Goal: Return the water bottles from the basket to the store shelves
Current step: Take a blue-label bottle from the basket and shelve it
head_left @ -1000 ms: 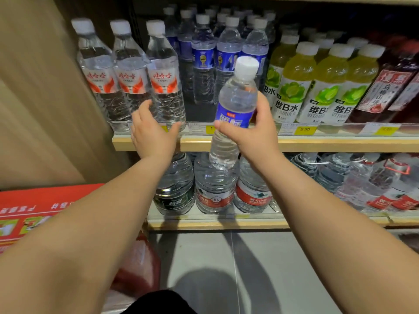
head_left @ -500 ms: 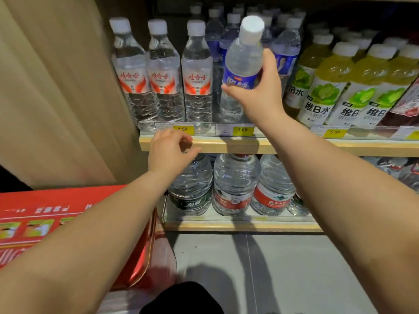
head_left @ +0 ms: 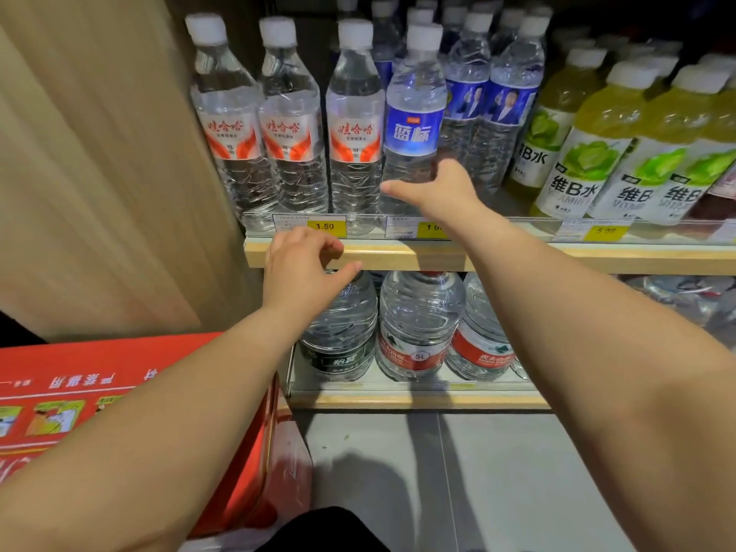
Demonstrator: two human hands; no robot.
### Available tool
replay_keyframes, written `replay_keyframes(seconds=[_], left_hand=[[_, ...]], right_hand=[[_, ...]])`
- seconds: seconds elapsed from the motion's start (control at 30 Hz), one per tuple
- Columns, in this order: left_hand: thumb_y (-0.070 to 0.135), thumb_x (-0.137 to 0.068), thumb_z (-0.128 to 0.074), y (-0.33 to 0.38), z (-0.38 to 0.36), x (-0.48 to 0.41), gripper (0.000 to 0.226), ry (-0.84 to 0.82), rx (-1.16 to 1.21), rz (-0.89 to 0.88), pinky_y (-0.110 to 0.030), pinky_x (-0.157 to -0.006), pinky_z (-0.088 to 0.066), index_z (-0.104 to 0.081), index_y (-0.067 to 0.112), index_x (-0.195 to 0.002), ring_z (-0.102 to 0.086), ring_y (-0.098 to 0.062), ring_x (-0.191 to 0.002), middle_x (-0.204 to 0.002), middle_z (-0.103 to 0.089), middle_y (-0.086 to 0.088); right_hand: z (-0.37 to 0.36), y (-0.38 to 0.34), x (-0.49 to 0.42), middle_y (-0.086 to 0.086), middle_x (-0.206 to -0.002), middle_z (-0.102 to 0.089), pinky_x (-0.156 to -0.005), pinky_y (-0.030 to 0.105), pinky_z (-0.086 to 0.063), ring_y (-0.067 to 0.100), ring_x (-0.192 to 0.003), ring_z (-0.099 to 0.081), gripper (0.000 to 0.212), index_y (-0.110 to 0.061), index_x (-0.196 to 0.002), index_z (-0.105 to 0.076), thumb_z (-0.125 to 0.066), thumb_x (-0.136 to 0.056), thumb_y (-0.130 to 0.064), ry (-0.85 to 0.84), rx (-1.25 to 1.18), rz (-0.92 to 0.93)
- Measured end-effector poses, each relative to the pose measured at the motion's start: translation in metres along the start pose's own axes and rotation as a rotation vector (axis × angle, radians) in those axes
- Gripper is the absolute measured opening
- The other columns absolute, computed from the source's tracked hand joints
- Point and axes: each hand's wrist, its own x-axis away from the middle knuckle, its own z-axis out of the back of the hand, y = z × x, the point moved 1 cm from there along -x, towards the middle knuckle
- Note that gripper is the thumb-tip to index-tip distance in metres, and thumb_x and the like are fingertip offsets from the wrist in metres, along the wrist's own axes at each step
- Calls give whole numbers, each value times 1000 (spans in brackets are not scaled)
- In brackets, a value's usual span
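Here the blue-label bottle (head_left: 412,125) stands upright on the shelf (head_left: 358,255), right hand (head_left: 438,191) spread beside its base; left hand (head_left: 302,268) loosely curled, empty, at the shelf's edge.

Your right hand (head_left: 440,189) sits at the base of the blue-label water bottle (head_left: 412,125), which stands upright at the front edge of the upper shelf (head_left: 398,255); your thumb points left across its lower body, and whether your fingers grip it cannot be told. Just to its left stand three red-label water bottles (head_left: 292,129), to its right the yellow-green drink bottles (head_left: 577,153). Your left hand (head_left: 304,268) hangs loosely curled and empty against the shelf's front lip, below the 1.50 price tag (head_left: 324,226). Large water jugs (head_left: 418,324) fill the lower shelf. A red box (head_left: 79,388) lies at lower left.
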Motion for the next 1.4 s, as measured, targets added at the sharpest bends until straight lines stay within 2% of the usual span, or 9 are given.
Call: replay_keyframes(seconds=[0.13,0.27,0.53,0.7,0.87,0.97,1.07,1.2,1.4], left_hand=[[57,-73,-70,-1,0,0,35,-16,1,-4,-26,-91,-28,-65,28,-92,-51,-21,-103,-92,-55,10],[57,-74,-71,2,2,3,37,-22,-13,-1,-25,-92,-27,-66,26,-95,-47,-20,-106,-94,-50,11],[56,-75,-71,7,3,3,39,-40,-27,36,-24,-92,-27,-66,25,-98,-45,-21,-110,-98,-50,8],[55,-73,-73,34,27,2,44,-231,-25,145,-29,-88,-36,-64,24,-101,-50,-22,-106,-100,-52,4],[43,-76,-77,106,86,2,34,-418,105,235,-26,-84,-41,-66,23,-101,-53,-14,-95,-107,-54,1],[40,-77,-77,166,130,0,27,-532,187,277,-24,-75,-44,-63,27,-95,-57,-14,-83,-93,-60,7],[33,-78,-77,230,171,3,23,-620,298,319,-12,-66,-43,-64,23,-94,-55,-12,-73,-81,-62,7],[27,-79,-77,311,211,12,24,-715,400,299,-25,-70,-47,-65,18,-99,-54,-13,-71,-86,-63,2],[24,-78,-78,406,213,25,23,-837,515,137,-34,-73,-49,-64,20,-96,-59,-18,-75,-90,-69,-5]], right_hand=[[6,-4,-2,1,-107,-62,-81,28,-45,17,-98,-58,63,-11,-117,-54,-84,-66,-32,-46,53,-1],[13,3,-5,3,-97,-65,-81,33,-52,17,-89,-62,43,-10,-100,-58,-83,-68,-26,-43,50,-17],[18,13,-12,6,-113,-58,-91,39,-49,23,-103,-57,65,-8,-117,-49,-81,-69,-38,-85,124,-24],[28,2,13,7,-124,-54,-90,31,-44,22,-114,-53,70,-8,-123,-45,-77,-72,-43,-55,203,-40],[86,-35,73,6,-133,-52,-103,34,-39,21,-124,-47,66,-13,-133,-46,-72,-78,-39,-65,167,-102],[139,-69,119,0,-119,-55,-95,35,-47,18,-110,-55,60,-18,-132,-47,-70,-80,-35,-103,102,-227],[201,-104,167,-4,-106,-50,-86,31,-47,15,-96,-52,57,-19,-131,-46,-70,-81,-32,-111,84,-290],[283,-142,223,-5,-97,-53,-78,23,-36,13,-90,-50,41,-19,-118,-56,-69,-81,-32,-49,141,-328],[372,-158,296,-3,-99,-57,-75,23,-41,12,-81,-52,40,-18,-117,-58,-71,-81,-32,157,70,-445]])
